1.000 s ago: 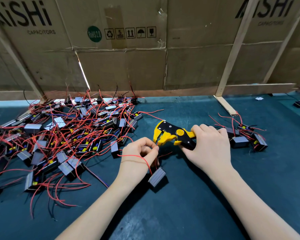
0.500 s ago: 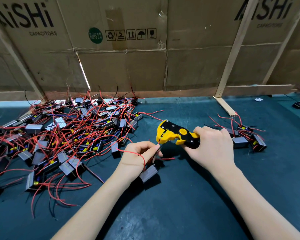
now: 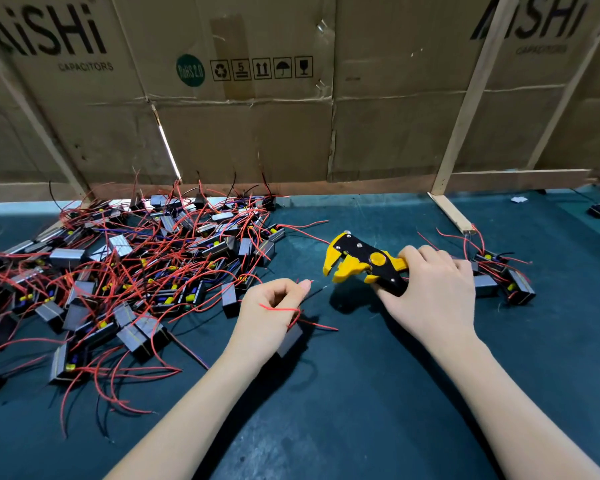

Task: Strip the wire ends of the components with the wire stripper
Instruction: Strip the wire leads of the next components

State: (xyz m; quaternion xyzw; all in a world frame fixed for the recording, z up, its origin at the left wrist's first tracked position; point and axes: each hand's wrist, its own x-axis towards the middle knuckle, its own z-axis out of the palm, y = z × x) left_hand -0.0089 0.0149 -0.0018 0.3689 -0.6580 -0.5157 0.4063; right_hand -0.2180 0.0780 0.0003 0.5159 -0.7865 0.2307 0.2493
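Observation:
My right hand [image 3: 433,292] grips the handles of a yellow and black wire stripper [image 3: 357,263], whose jaws gape and point left. My left hand [image 3: 271,306] pinches thin wires of a small grey box component [image 3: 289,339] that hangs under its fingers. A dark wire end [image 3: 317,291] and a short red tip stick out from the fingertips, a small gap short of the stripper's jaws. A red wire [image 3: 279,309] loops across the back of my left hand.
A big tangle of grey components with red wires [image 3: 118,271] covers the left of the dark green mat [image 3: 378,393]. A few more components [image 3: 503,278] lie right of my right hand. A cardboard wall [image 3: 291,116] with wooden struts closes the back.
The stripper's jaws, closed half a second ago, now stand apart. My left hand has drawn the wires back out of the jaws, and the component moved a little with it.

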